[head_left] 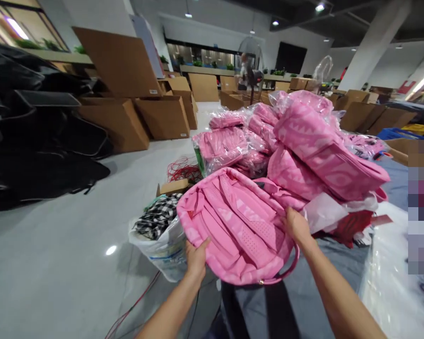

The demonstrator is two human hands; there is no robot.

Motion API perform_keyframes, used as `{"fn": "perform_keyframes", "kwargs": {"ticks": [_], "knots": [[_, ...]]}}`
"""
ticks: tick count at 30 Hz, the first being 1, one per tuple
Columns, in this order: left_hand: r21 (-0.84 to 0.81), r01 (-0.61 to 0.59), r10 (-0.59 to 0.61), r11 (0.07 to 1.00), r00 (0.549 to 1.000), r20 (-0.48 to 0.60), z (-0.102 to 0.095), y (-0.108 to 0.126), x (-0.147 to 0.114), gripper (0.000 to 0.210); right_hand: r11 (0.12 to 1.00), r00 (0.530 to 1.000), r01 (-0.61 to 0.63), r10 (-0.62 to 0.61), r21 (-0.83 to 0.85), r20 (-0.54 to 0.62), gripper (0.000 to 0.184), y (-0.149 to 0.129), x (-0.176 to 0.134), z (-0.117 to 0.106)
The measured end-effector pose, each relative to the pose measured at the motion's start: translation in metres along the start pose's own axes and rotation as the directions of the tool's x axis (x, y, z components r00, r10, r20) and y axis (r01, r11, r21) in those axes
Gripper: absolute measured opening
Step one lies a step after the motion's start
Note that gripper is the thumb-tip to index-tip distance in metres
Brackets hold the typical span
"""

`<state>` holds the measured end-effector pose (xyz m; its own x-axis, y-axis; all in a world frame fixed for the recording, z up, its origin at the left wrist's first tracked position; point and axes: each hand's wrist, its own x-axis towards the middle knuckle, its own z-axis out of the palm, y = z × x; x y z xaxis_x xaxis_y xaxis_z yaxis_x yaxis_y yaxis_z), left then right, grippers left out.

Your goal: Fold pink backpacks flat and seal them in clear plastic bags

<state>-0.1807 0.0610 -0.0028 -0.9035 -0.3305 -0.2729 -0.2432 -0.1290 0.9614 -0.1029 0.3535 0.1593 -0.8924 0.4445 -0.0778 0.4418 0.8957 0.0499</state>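
Note:
A pink camouflage backpack [229,226] is held up in front of me, its padded back and shoulder straps facing me. My left hand [197,256] grips its lower left edge, thumb on the near face. On the opposite edge my right hand [297,226] is closed, with the fingers hidden behind the fabric. A thin pink loop hangs at the lower right of the bag. Just beyond it, two more pink backpacks [325,146] lie stacked, and several pink bags in clear plastic [222,141] are piled behind.
At the left stands a white plastic sack [169,254] with black-and-white checked cloth. Red cord [182,169] lies behind it. Black bags [38,127] are heaped far left, near open cardboard boxes [166,115]. White plastic sheeting [392,263] covers the right side; a fan [252,75] stands behind.

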Motion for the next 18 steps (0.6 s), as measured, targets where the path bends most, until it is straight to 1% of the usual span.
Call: {"fn": "perform_keyframes", "kwargs": {"ticks": [2, 3, 5, 7, 9, 10, 11, 12, 13, 14, 16, 18], "knots": [[-0.058, 0.037, -0.031, 0.998, 0.995, 0.092, -0.011, 0.003, -0.003, 0.053, 1.000, 1.000, 0.012, -0.013, -0.007, -0.012, 0.022, -0.004, -0.028, -0.013], [-0.084, 0.062, -0.050, 0.995, 0.989, 0.142, -0.019, 0.006, -0.008, 0.054, 1.000, 1.000, -0.004, 0.003, -0.013, -0.019, 0.020, -0.005, -0.048, -0.020], [-0.105, 0.095, -0.069, 0.990, 0.971, 0.230, -0.042, 0.014, -0.023, 0.057, 0.998, 0.998, -0.053, 0.052, -0.035, -0.018, 0.018, -0.007, -0.102, -0.032], [-0.076, 0.078, -0.051, 0.994, 0.948, 0.315, -0.068, 0.024, -0.044, 0.061, 0.992, 0.994, -0.105, 0.106, -0.064, 0.010, 0.015, -0.004, -0.168, -0.037], [-0.033, 0.042, -0.024, 0.999, 0.903, 0.430, -0.090, 0.036, -0.067, 0.066, 0.981, 0.981, -0.173, 0.179, -0.082, 0.074, 0.010, 0.002, -0.241, -0.034], [-0.014, 0.026, -0.015, 1.000, 0.867, 0.498, -0.096, 0.042, -0.077, 0.068, 0.972, 0.968, -0.220, 0.228, -0.080, 0.108, 0.007, 0.005, -0.278, -0.029], [0.001, 0.008, -0.008, 1.000, 0.821, 0.570, -0.098, 0.048, -0.087, 0.070, 0.958, 0.948, -0.280, 0.287, -0.068, 0.138, 0.005, 0.007, -0.314, -0.023], [0.013, -0.008, -0.002, 1.000, 0.770, 0.638, -0.095, 0.054, -0.097, 0.072, 0.938, 0.924, -0.342, 0.345, -0.046, 0.166, 0.004, 0.008, -0.349, -0.014], [0.021, -0.024, 0.003, 0.999, 0.717, 0.698, -0.087, 0.058, -0.106, 0.074, 0.912, 0.894, -0.410, 0.404, -0.013, 0.192, 0.006, 0.007, -0.381, -0.005], [0.027, -0.041, 0.007, 0.999, 0.662, 0.750, -0.076, 0.061, -0.115, 0.076, 0.879, 0.862, -0.476, 0.460, 0.032, 0.212, 0.007, 0.005, -0.410, 0.006], [0.070, -0.077, -0.018, 0.995, 0.540, 0.841, -0.045, 0.061, -0.135, 0.079, 0.797, 0.805, -0.582, 0.537, 0.160, 0.255, 0.007, -0.006, -0.458, 0.025], [0.152, -0.123, -0.088, 0.981, 0.417, 0.905, -0.014, 0.052, -0.153, 0.077, 0.712, 0.766, -0.641, 0.572, 0.287, 0.293, 0.004, -0.020, -0.491, 0.039]]}}
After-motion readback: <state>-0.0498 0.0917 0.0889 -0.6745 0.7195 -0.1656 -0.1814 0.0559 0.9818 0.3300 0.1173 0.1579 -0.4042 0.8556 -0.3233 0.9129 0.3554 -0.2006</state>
